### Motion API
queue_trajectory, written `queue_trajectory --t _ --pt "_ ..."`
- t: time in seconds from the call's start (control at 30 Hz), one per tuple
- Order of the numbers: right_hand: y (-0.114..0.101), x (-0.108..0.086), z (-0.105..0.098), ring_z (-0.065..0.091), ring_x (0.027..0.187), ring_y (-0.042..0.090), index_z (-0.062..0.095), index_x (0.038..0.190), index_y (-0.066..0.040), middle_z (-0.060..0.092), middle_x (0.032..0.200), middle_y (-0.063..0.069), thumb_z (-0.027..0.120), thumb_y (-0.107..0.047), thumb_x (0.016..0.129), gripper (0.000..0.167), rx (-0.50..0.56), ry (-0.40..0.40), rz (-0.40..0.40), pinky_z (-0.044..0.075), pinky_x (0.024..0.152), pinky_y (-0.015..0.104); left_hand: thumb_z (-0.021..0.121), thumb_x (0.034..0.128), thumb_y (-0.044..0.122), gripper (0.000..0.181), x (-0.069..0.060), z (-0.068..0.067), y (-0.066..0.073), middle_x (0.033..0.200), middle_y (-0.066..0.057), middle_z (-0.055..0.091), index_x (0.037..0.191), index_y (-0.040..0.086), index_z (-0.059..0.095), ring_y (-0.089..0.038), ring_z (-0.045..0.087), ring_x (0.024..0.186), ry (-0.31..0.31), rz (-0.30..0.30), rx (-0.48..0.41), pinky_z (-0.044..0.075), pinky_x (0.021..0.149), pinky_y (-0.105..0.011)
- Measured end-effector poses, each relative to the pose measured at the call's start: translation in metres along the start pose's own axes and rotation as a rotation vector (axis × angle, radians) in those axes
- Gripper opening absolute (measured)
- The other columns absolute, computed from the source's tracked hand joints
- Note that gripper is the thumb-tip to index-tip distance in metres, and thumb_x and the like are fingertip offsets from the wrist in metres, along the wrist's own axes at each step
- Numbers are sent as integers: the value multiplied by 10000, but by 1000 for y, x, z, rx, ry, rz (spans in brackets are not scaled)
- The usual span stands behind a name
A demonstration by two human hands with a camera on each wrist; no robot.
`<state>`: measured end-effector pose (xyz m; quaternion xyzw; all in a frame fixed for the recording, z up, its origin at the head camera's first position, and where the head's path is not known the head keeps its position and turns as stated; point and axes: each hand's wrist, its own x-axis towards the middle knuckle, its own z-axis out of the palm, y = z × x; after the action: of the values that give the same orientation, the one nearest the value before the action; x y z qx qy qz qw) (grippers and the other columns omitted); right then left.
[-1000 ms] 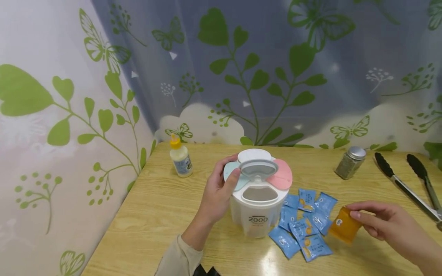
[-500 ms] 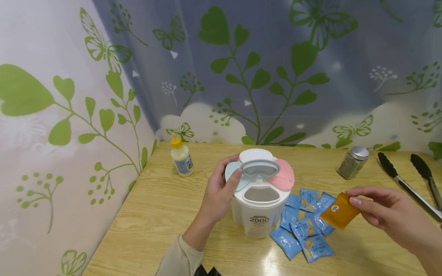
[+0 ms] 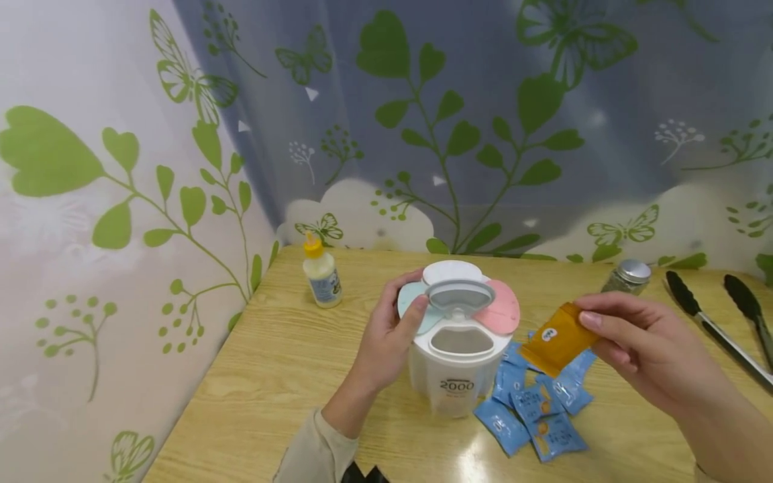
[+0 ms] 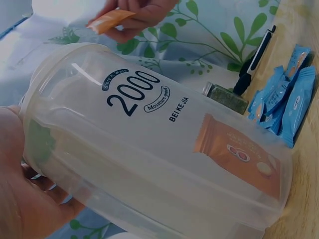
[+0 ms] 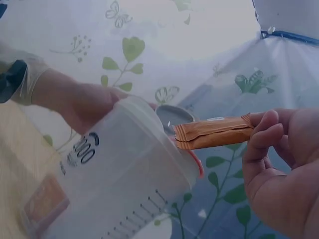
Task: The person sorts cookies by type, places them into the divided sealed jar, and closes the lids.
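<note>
A translucent storage container marked 2000 stands on the table, its lid divided into white, mint and pink flaps. The front grey-lined flap is raised over an opening. My left hand grips the container's left side, thumb on the mint flap. An orange snack packet is pinched between the thumb and fingers of my right hand, above and right of the opening. Another orange packet lies inside the container in the left wrist view. Several blue packets lie in a pile to the container's right.
A small bottle with a yellow cap stands at the back left. Behind my right hand is a glass jar with a silver lid. Black-tipped tongs lie at the far right. A printed curtain hangs behind the table.
My right hand has carried the orange packet up and left, from beside the blue pile toward the container's opening. My left hand keeps its grip on the container, whose flap stays raised.
</note>
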<state>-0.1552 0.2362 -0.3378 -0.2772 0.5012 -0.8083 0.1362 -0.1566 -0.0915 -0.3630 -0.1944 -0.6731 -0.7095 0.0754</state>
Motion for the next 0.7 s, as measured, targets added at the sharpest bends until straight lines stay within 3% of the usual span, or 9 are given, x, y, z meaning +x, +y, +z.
queue_trajectory --t 0.2,0.33,0.47,0.7 --pt "-3 24 26 256 591 215 671 1235 3 687 1117 80 317 159 1013 446 -27 -49 -43 217 560 301 495 1050 146 406 0 0 -1 1397 -189 518 1431 26 421 -144 561 1171 1 14 -3 508 950 -225" --pt "-2 36 44 289 594 231 696 1208 -28 695 1078 47 391 146 1003 406 -120 -20 -53 207 529 319 498 1051 158 407 0 0 -1 1394 -186 520 1428 24 424 -138 561 1175 -1 15 -3 506 953 -222" --pt "1 45 59 327 602 210 715 1169 -46 696 1069 40 440 126 998 367 -148 38 -62 206 539 327 496 1050 155 408 0 0 0 1386 -192 524 1429 20 424 -140 566 1158 0 19 -3 511 946 -223" --pt "11 52 74 550 622 89 727 1145 -61 700 1038 34 482 104 993 332 -180 99 -83 272 514 284 499 1048 140 412 0 0 -2 1403 -208 509 1431 9 417 -145 564 1156 -8 24 -22 516 955 -232"
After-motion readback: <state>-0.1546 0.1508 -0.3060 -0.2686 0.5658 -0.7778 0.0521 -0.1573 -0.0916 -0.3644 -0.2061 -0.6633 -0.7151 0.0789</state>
